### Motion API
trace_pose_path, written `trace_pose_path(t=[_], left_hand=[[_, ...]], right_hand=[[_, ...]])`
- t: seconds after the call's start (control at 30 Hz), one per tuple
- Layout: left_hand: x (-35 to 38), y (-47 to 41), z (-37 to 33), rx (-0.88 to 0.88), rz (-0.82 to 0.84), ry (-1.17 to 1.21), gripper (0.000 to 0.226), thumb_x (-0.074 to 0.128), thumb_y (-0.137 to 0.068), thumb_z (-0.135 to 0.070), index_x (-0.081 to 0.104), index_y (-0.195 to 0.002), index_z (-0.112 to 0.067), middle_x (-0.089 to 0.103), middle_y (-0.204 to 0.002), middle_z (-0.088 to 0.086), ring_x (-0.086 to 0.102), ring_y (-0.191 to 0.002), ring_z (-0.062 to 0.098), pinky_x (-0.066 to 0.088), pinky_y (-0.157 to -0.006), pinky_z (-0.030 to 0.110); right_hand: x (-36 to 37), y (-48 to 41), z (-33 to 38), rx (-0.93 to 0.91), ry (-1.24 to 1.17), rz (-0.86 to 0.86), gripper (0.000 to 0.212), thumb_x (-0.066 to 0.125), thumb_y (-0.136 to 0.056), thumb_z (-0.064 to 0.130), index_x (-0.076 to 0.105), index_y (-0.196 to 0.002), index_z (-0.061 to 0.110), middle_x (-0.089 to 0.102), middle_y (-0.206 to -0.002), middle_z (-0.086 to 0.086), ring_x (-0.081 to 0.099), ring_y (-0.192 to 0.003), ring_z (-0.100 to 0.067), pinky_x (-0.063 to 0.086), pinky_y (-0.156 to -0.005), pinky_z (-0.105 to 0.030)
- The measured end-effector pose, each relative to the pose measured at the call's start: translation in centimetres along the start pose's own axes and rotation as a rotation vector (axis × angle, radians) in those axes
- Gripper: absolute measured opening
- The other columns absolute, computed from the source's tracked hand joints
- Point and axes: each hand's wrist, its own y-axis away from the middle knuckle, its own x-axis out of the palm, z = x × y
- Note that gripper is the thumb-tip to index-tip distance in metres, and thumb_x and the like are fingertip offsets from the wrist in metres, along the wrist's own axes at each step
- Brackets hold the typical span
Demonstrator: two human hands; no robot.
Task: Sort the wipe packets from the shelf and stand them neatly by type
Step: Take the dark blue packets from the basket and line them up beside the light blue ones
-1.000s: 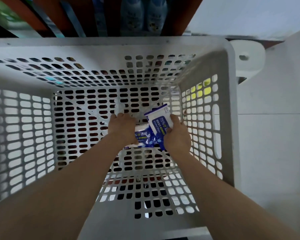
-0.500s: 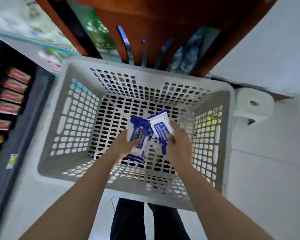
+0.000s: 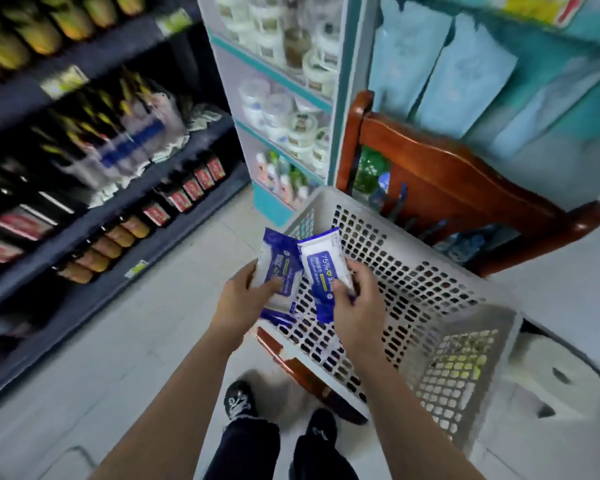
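My left hand (image 3: 241, 299) grips a blue and white wipe packet (image 3: 278, 261) by its lower half. My right hand (image 3: 355, 299) pinches a second blue and white wipe packet (image 3: 321, 268) marked 75%. Both packets are held upright side by side, their edges overlapping, above the left rim of a white perforated basket (image 3: 430, 271). The basket sits on a red-brown wooden chair (image 3: 447, 178). Its inside looks bare from here.
Dark shelves (image 3: 94, 209) with snack and drink packets run along the left. A white and teal shelf unit (image 3: 284, 98) with tubs and bottles stands behind the basket. Light blue packs (image 3: 465, 71) hang at the upper right. My feet (image 3: 278, 410) stand on the pale tiled floor.
Both hands have lifted the two packets up out of the basket. The view has swung up and left, so the shelves now show.
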Motion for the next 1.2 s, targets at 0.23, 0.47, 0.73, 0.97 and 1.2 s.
trace_pose_path(t=[0.23,0.47,0.73,0.97,1.2], left_hand=[[-11.9,1.3,-1.6,0.121,-0.202,0.189,0.011,0.061,-0.093,-0.025,0.064,-0.099,-0.034,0.071,-0.084,-0.006,0.069,-0.075,0.015,0.057,-0.057,0.034],[-25.2,1.8,-2.0,0.154,-0.196,0.278,0.034,0.058,-0.095,-0.021,0.056,-0.128,-0.028,0.07,-0.102,0.0,0.068,-0.074,0.011,0.055,-0.057,0.029],[-36.7,0.9,-2.3,0.171,-0.311,0.365,0.038,0.058,-0.095,-0.018,0.054,-0.132,-0.026,0.071,-0.106,0.001,0.07,-0.084,0.019,0.06,-0.072,0.045],[-44.1,-2.5,-4.9,0.255,-0.447,0.422,0.043,0.061,-0.092,-0.009,0.055,-0.129,-0.029,0.073,-0.101,-0.004,0.07,-0.079,0.016,0.057,-0.066,0.042],[-51.1,-6.9,-9.1,0.351,-0.563,0.392,0.047,0.061,-0.09,-0.004,0.052,-0.133,-0.022,0.071,-0.106,-0.005,0.07,-0.085,0.01,0.057,-0.072,0.025]], right_hand=[[7.4,0.7,9.8,-0.145,-0.087,0.171,0.03,0.062,-0.091,0.012,0.06,-0.121,0.017,0.063,-0.112,0.001,0.061,-0.095,-0.015,0.055,-0.08,-0.039],[17.4,1.6,19.0,-0.256,-0.139,0.303,0.029,0.06,-0.088,0.007,0.064,-0.114,0.02,0.067,-0.105,0.005,0.062,-0.086,-0.002,0.052,-0.075,-0.025],[27.5,2.2,26.7,-0.354,-0.16,0.408,0.031,0.061,-0.087,0.009,0.065,-0.114,0.024,0.069,-0.107,0.007,0.064,-0.094,-0.015,0.053,-0.081,-0.037],[34.4,-1.3,33.1,-0.474,-0.199,0.491,0.031,0.063,-0.087,0.011,0.066,-0.116,0.023,0.069,-0.106,0.007,0.064,-0.092,-0.013,0.053,-0.081,-0.039],[40.3,-6.5,40.9,-0.598,-0.254,0.648,0.031,0.061,-0.09,0.011,0.063,-0.119,0.023,0.064,-0.105,0.013,0.06,-0.09,0.008,0.047,-0.071,-0.009]])
